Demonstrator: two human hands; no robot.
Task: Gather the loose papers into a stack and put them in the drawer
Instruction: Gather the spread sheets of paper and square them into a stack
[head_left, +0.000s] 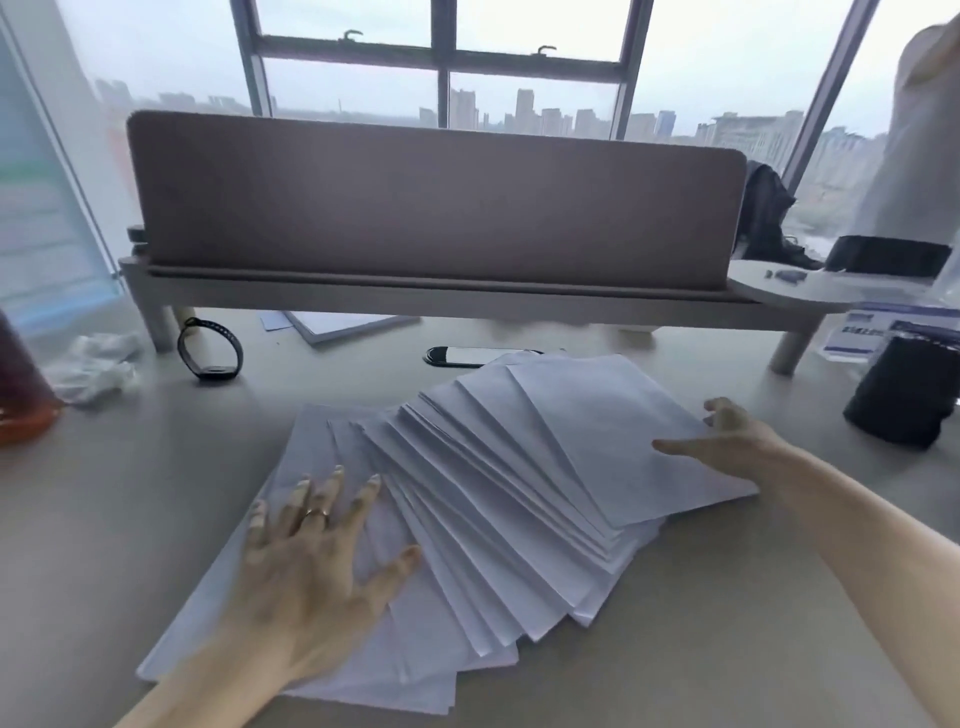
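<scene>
Several white loose papers (498, 483) lie fanned out across the middle of the desk (130, 493), overlapping from lower left to upper right. My left hand (317, 551) rests flat on the lower-left sheets with its fingers spread and a ring on one finger. My right hand (727, 441) lies on the right edge of the topmost sheet, thumb stretched over the paper and fingers curled at its far corner. No drawer is in view.
A brown desk divider (436, 202) on a raised shelf blocks the back. A black wristband (210, 348) and crumpled tissue (98, 364) lie at left, a red bottle (21, 384) at far left, a phone (467, 357) behind the papers, a black pouch (904, 395) at right.
</scene>
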